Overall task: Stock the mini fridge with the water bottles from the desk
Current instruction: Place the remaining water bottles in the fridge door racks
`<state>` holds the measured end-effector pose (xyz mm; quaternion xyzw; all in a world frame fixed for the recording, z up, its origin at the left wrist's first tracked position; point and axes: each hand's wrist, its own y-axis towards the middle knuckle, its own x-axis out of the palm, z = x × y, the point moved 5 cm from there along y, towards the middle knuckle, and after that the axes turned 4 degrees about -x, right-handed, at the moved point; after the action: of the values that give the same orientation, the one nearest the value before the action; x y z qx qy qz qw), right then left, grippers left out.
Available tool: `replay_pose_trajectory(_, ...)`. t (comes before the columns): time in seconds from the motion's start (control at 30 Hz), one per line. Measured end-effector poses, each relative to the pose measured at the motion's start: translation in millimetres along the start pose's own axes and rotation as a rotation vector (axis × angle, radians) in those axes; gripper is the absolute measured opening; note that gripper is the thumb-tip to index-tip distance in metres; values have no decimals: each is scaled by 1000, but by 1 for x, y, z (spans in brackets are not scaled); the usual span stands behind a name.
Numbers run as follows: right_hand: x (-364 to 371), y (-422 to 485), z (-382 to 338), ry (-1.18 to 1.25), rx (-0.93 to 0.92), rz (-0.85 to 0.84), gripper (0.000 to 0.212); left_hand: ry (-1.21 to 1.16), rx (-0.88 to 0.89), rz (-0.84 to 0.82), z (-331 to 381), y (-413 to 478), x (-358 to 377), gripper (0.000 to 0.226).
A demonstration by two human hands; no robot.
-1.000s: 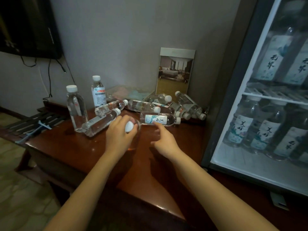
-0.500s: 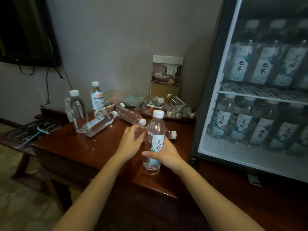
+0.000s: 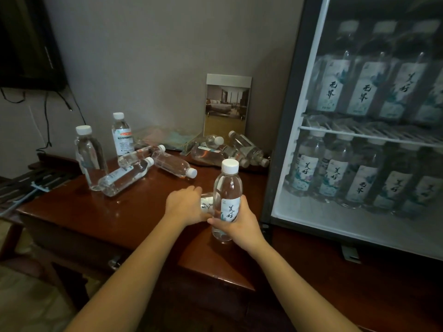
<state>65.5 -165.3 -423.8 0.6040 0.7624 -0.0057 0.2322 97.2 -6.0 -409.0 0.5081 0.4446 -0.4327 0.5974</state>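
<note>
My right hand (image 3: pixel 236 225) grips a clear water bottle (image 3: pixel 229 188) with a white cap and white label, held upright at the front right of the brown desk (image 3: pixel 96 212). Just to its left, my left hand (image 3: pixel 185 204) curls over a second bottle (image 3: pixel 207 204) that lies on its side, mostly hidden behind the hand and the upright bottle. The mini fridge (image 3: pixel 287 116) stands at the right. Through its hazy glass front I see two shelves with several labelled bottles.
Two bottles stand at the desk's back left (image 3: pixel 90 159) (image 3: pixel 122 135). Others lie on their sides beside them (image 3: pixel 124 176) (image 3: pixel 172 164) and piled near the fridge (image 3: pixel 215 152). A photo card (image 3: pixel 226 104) leans on the wall. A dark screen (image 3: pixel 28 44) hangs at the upper left.
My right hand took up a lying bottle and stood it upright at the desk's front. My left hand drew its lying bottle toward the front, next to the upright one.
</note>
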Motion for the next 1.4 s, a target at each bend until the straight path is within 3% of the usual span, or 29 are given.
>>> replay_pose_trajectory(0.17,2,4,3,-103,-1,54,70,-164,-224,217,-12,1,-5,63)
replay_pose_trajectory(0.3,4,9,6,-224,15,122,70,-793,-557,434,-40,-6,-3,51)
replay_pose_trajectory(0.4,6,11,8,-259,28,139,72,-1107,-594,495,-47,-11,12,48)
replay_pose_trajectory(0.57,6,11,9,-227,34,125,77,-1148,-354,450,-29,-13,21,59)
replay_pose_trajectory(0.73,7,9,7,-136,46,76,79,-1146,-337,334,-24,-13,26,69)
replay_pose_trajectory(0.87,4,7,5,-91,60,0,76,-1017,-491,214,-24,-29,30,77)
replay_pose_trajectory(0.97,-2,1,1,-97,59,33,72,-989,-676,331,-18,-58,20,68)
replay_pose_trajectory(1.07,-9,-11,0,-70,41,89,68,-1154,-481,463,7,-80,1,39)
replay_pose_trajectory(1.23,-37,-45,-7,-83,-42,138,64,-1429,74,-25,75,-88,-30,34)
replay_pose_trajectory(1.4,-96,-73,-33,-68,-117,258,61,-1475,261,-41,129,-88,-65,41)
